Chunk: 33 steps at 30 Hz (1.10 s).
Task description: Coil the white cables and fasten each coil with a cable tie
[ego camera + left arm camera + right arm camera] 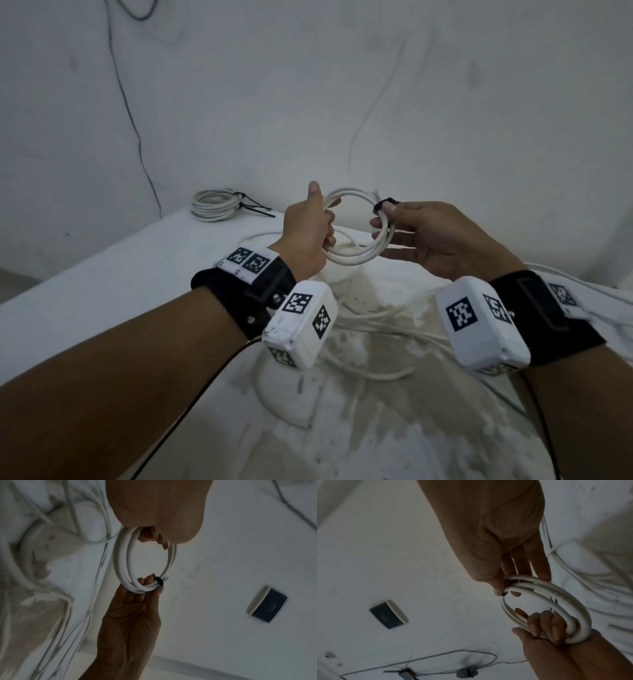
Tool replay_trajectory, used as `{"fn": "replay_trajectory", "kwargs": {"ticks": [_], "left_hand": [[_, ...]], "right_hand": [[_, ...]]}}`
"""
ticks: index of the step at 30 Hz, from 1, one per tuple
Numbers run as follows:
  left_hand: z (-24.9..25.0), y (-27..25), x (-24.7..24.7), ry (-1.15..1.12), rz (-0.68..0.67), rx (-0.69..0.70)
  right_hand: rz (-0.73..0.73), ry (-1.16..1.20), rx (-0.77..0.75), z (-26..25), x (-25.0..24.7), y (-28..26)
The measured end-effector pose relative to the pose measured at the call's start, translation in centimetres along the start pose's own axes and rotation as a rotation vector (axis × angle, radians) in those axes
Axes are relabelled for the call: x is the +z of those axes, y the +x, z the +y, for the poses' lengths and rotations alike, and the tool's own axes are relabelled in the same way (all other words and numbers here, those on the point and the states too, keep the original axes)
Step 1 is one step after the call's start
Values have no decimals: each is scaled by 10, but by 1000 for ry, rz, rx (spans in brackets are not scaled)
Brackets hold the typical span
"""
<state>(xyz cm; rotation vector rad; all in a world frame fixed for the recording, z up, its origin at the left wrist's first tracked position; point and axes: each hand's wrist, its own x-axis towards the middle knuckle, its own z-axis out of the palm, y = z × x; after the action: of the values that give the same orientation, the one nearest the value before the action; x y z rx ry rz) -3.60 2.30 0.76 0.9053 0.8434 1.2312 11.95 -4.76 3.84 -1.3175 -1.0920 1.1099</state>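
A white cable coil of a few loops hangs in the air between both hands above the table. My left hand grips the coil's left side with curled fingers. My right hand pinches the coil's right side, thumb pressing a black cable tie against the loops. In the left wrist view the black cable tie wraps the white cable coil beside a cut cable end. In the right wrist view the white cable coil runs from one hand to the other.
A finished coil bound with black ties lies at the table's far left corner. Loose white cables sprawl over the stained white table under my hands and to the right. A dark wall plate sits on the wall.
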Motion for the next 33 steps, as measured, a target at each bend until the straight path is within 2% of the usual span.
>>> {"fn": "replay_trajectory", "kwargs": {"ticks": [4,7,12,13,14,16,18,20,22,23,25,26,27,29,33], "left_hand": [[21,24,-38,26,43,-11],[33,50,-67,106,129,-42],[27,96,-110,430,193,-40],[20,106,-114,462,181,-94],[12,110,-115,652,199,-157],[4,113,-122,1015,112,-136],[2,114,-126,1074,1,-100],[0,112,-126,1327,-8,-38],[-4,116,-128,1489,-34,10],[-4,117,-130,1529,-57,33],[-3,119,-133,1546,-136,40],[-2,119,-135,1541,-171,35],[0,118,-137,1537,-205,28],[2,115,-138,1533,-278,19],[1,105,-133,1565,-366,30]], "right_hand": [[-15,-17,-5,-10,38,28],[52,47,-1,-17,61,63],[165,95,49,-9,98,142],[172,85,57,-5,106,155],[177,56,58,2,112,170],[162,-51,51,19,120,197],[132,-201,33,36,126,216],[122,-414,86,43,127,226],[95,-756,72,54,125,228],[63,-916,57,57,123,229],[19,-1064,29,63,118,227],[-21,-1010,56,63,116,228],[9,-907,78,65,115,228],[18,-856,119,67,117,222],[-5,-1090,68,77,113,225]]}}
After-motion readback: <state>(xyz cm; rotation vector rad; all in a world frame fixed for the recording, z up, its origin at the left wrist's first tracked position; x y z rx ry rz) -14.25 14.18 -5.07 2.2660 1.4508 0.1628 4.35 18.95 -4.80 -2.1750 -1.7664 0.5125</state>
